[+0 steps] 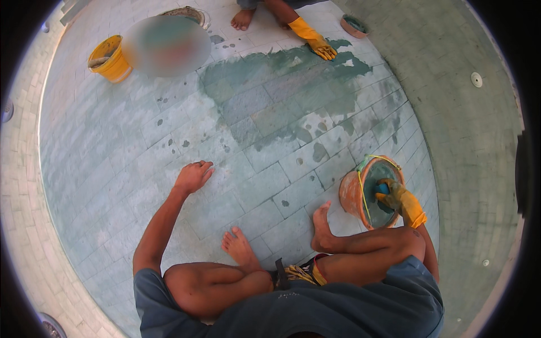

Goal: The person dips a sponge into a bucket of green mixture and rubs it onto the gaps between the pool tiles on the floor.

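Blue object (pixel 383 188) fills right hand (pixel 400 200) over orange bucket (pixel 350 195); shirt marking (pixel 289 294) illegible.

The tiled floor (pixel 141 143) bears an orange bucket (pixel 350 194) near its right edge, a yellow bucket (pixel 116 66) toward its far left corner, green smears (pixel 242 76) between
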A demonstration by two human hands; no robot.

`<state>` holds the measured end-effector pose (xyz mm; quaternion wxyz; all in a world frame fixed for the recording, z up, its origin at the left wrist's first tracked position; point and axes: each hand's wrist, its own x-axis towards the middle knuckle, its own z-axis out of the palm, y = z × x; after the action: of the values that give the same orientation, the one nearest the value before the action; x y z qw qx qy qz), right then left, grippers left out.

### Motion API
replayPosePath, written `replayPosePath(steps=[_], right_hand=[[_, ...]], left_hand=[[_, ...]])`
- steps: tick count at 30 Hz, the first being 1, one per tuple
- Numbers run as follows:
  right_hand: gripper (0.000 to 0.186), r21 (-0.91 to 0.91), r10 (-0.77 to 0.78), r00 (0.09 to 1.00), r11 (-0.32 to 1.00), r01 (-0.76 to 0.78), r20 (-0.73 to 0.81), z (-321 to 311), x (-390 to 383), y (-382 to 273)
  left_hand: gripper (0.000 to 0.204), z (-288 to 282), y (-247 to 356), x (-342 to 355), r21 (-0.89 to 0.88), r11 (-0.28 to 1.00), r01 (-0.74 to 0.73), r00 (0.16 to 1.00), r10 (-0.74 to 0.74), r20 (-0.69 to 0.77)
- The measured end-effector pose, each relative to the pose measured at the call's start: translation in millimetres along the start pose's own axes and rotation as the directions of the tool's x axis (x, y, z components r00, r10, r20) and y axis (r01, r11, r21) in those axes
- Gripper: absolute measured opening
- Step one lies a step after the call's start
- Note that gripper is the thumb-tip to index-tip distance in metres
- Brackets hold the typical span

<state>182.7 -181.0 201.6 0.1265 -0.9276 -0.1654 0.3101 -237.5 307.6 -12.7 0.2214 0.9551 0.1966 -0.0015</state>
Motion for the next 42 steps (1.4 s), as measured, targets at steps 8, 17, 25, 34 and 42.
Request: replayPosePath(steps=[8, 17, 25, 34, 42], right_hand=[[0.048, 0.185, -0.018, 1.0, 0.983, 0.016, 0.007, 2.3, 0.3, 0.0], [0.054, 0.781, -0.245, 0.967, 0.616, 0.104, 0.065, -18.6, 15.1, -29.1], [0.067, 0.949, -0.456, 0.88, 0.315, 0.019, 0.134, -12.3, 25.9, -97.8], [0.074, 0.997, -0.688, 0.724, 0.006, 0.071, -0.048, 46.8, 100.0, -134.8], [0.076, 0.924, -0.85, 0.521, -0.132, -0.359, 0.081, 49.9, 91.3, -155.9]], left_hand=[[0.03, -1.9, -0.1, 2.1, 0.009, 1.0, 0.002, 1.0, -0.002, 0.01], [0.03, -4.8, 7.2, 1.3, 0.02, 1.0, 0.004, 1.0, -0.004, 0.002], [0.031, -14.3, 18.5, -16.9, 0.05, 0.997, 0.053, 0.997, -0.055, 0.045], [0.03, -16.0, 21.6, -15.3, 0.118, 0.993, 0.002, 0.992, -0.016, 0.121], [0.03, -10.2, 43.2, 3.5, 0.082, 0.996, -0.03, 0.991, 0.019, 0.131]])
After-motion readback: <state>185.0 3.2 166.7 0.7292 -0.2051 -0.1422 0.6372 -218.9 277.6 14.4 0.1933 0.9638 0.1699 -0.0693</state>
